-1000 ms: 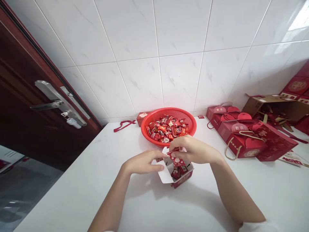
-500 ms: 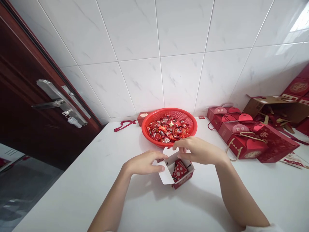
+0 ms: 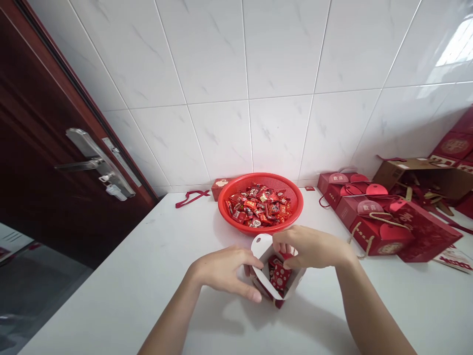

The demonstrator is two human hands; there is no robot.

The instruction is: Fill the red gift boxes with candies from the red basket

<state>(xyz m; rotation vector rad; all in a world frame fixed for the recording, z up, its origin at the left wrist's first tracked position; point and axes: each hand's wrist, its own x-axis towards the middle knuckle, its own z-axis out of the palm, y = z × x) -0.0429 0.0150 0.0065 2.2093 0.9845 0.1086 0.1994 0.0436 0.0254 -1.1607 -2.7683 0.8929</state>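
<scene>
Left hand [image 3: 227, 271]: thumb spread well away from the fingers, fingers against the outside of the near-left flap [image 3: 267, 284], no closed pinch. Right hand [image 3: 314, 246]: fingers curled over the right and far side of the open gift box [image 3: 294, 283], tips partly hidden, can't tell if they pinch an edge. Change: near-left flap stands more upright than half a second ago, when it lay folded outward, and the box mouth looks narrower. Reads as handling of the flaps, not of the filling. Box sits on the white table [image 3: 166, 256], between the hands; dotted red packet [image 3: 280, 276] lies inside with other red wrapped pieces. Far flap [image 3: 261, 242] up, hole visible. Just beyond the box: red basket [image 3: 258, 230] of wrapped sweets [image 3: 258, 204]. Small red box [image 3: 220, 186] beside basket, left; dark red ribbon [image 3: 191, 197] farther left. Right: red gift boxes [image 3: 384, 234] with rope handles, then brown carton [image 3: 453, 178] on its side. Door [image 3: 37, 108] far left, tiled wall [image 3: 214, 64] behind
</scene>
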